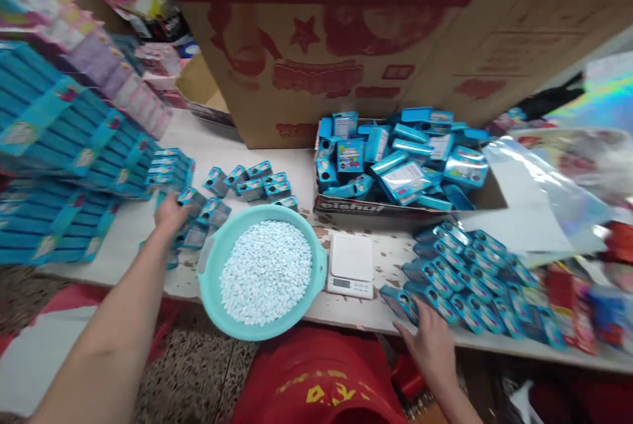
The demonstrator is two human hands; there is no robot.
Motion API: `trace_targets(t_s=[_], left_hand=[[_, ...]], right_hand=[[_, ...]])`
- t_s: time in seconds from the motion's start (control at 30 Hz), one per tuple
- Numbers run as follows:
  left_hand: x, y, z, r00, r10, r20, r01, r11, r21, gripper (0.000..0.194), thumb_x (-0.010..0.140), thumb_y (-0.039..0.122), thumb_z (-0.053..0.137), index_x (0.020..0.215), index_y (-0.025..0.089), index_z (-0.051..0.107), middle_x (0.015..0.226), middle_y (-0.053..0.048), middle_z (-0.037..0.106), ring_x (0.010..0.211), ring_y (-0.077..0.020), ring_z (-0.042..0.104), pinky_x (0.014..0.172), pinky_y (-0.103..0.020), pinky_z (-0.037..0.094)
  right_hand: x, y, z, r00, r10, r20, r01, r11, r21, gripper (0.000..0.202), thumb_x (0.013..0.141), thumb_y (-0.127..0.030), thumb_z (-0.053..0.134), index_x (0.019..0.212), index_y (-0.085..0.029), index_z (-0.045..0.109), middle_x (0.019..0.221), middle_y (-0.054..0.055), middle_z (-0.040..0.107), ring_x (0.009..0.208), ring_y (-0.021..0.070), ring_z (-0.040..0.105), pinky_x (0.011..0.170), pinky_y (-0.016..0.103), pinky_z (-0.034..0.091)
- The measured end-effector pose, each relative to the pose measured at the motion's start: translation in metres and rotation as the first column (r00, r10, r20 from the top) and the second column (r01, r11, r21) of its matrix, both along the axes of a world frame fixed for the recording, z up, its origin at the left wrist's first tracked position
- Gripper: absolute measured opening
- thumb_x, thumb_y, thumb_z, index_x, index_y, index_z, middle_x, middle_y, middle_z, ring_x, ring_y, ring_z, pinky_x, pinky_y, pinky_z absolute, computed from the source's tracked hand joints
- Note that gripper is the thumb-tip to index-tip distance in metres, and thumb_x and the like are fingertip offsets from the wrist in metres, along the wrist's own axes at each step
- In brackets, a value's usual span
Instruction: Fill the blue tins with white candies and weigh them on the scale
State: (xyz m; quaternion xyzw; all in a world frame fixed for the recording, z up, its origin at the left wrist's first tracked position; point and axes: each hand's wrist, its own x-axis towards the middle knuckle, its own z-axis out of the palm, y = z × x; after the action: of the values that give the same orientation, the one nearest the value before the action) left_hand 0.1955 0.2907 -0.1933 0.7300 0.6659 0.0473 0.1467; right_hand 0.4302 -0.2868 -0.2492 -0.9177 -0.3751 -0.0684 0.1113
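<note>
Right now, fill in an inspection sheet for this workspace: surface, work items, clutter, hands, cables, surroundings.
Surface: white tabletop, paint worn brown around the scale.
Work items: teal basin of pale pellets; small blue-topped boxes grouped left and right; open carton heaped with blue pieces.
Clutter: clear plastic sheets and coloured packets at the right.
Hands: left hand among the left boxes, right hand at the right group's near edge; grips unclear.
Cables: nothing seen.
Surroundings: large cardboard box behind; speckled floor below.
</note>
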Motion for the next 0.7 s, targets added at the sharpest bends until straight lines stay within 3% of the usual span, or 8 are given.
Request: trace_targets(t_s=[0.1, 0.17, 0.23, 0.33, 0.4, 0.5, 0.57, 0.7], left_hand=[[0.0, 0.005, -0.02, 0.999, 0.018, -0.029, -0.02, 0.997, -0.08, 0.038, 0.071, 0.03, 0.068, 0.101, 0.01, 0.056, 0.1, -0.011, 0.063, 0.106, -0.0364, 0.054, 0.087, -0.049, 0.044], [-0.002, -0.001, -0.019, 0.999, 0.037, -0.015, -0.038, 0.999, -0.036, 0.04, 0.073, 0.032, 0.066, 0.106, 0.011, 0.055, 0.111, -0.013, 0.06, 0.111, -0.0388, 0.051, 0.091, -0.052, 0.042], [-0.002, -0.016, -0.01, 0.999, 0.009, 0.052, -0.014, 0.995, 0.094, 0.038, 0.076, 0.033, 0.062, 0.107, 0.013, 0.055, 0.117, -0.013, 0.058, 0.115, -0.0386, 0.048, 0.095, -0.054, 0.038], [0.01, -0.06, 0.004, 0.962, -0.176, 0.208, 0.094, 0.931, 0.354, 0.032, 0.081, 0.037, 0.054, 0.106, 0.017, 0.056, 0.11, -0.009, 0.06, 0.112, -0.0326, 0.051, 0.096, -0.05, 0.04], [0.027, -0.098, 0.01, 0.903, -0.323, 0.283, 0.181, 0.884, 0.43, 0.032, 0.081, 0.04, 0.051, 0.104, 0.018, 0.058, 0.106, -0.008, 0.061, 0.105, -0.0268, 0.055, 0.093, -0.043, 0.043], [0.058, -0.156, 0.012, 0.794, -0.474, 0.381, 0.312, 0.855, 0.414, 0.029, 0.082, 0.039, 0.049, 0.097, 0.017, 0.061, 0.101, -0.008, 0.063, 0.099, -0.0215, 0.058, 0.091, -0.036, 0.045], [0.075, -0.185, 0.011, 0.717, -0.538, 0.443, 0.396, 0.838, 0.376, 0.026, 0.083, 0.037, 0.05, 0.096, 0.018, 0.062, 0.099, -0.008, 0.064, 0.098, -0.02, 0.059, 0.092, -0.035, 0.045], [0.09, -0.218, 0.006, 0.657, -0.537, 0.529, 0.461, 0.841, 0.282, 0.023, 0.085, 0.034, 0.049, 0.096, 0.019, 0.064, 0.101, -0.007, 0.065, 0.099, -0.0196, 0.059, 0.091, -0.036, 0.046]], right_hand=[[0.007, -0.004, -0.003, 0.996, -0.022, -0.092, 0.027, 0.999, 0.045, 0.055, 0.092, -0.059, 0.025, 0.11, -0.016, 0.055, 0.093, 0.014, 0.065, 0.084, 0.0288, 0.06, 0.07, 0.041, 0.049], [0.012, -0.001, 0.008, 0.991, -0.012, -0.134, 0.028, 0.992, 0.12, 0.049, 0.092, -0.057, 0.032, 0.108, -0.018, 0.055, 0.092, 0.012, 0.064, 0.085, 0.0273, 0.06, 0.073, 0.04, 0.049], [0.017, 0.01, 0.025, 0.985, 0.0, -0.17, 0.031, 0.983, 0.179, 0.044, 0.09, -0.055, 0.039, 0.11, -0.019, 0.055, 0.093, 0.01, 0.063, 0.087, 0.0266, 0.059, 0.076, 0.04, 0.048], [0.025, 0.043, 0.044, 0.967, 0.063, -0.245, 0.003, 0.966, 0.259, 0.039, 0.089, -0.05, 0.046, 0.114, -0.022, 0.054, 0.096, 0.009, 0.062, 0.09, 0.0264, 0.057, 0.079, 0.04, 0.047], [0.031, 0.074, 0.045, 0.943, 0.145, -0.301, -0.05, 0.953, 0.3, 0.036, 0.089, -0.045, 0.048, 0.116, -0.022, 0.054, 0.101, 0.01, 0.062, 0.093, 0.0266, 0.056, 0.081, 0.04, 0.046], [0.038, 0.117, 0.031, 0.906, 0.229, -0.356, -0.125, 0.948, 0.292, 0.033, 0.089, -0.041, 0.047, 0.115, -0.022, 0.055, 0.1, 0.01, 0.062, 0.091, 0.0275, 0.055, 0.08, 0.042, 0.046], [0.041, 0.131, 0.021, 0.894, 0.255, -0.369, -0.156, 0.948, 0.276, 0.034, 0.089, -0.04, 0.047, 0.116, -0.021, 0.055, 0.099, 0.011, 0.062, 0.091, 0.0281, 0.055, 0.08, 0.044, 0.046], [0.041, 0.117, 0.015, 0.921, 0.219, -0.323, -0.11, 0.94, 0.322, 0.049, 0.086, -0.048, 0.052, 0.127, -0.022, 0.047, 0.115, 0.013, 0.056, 0.106, 0.0298, 0.051, 0.09, 0.047, 0.042]])
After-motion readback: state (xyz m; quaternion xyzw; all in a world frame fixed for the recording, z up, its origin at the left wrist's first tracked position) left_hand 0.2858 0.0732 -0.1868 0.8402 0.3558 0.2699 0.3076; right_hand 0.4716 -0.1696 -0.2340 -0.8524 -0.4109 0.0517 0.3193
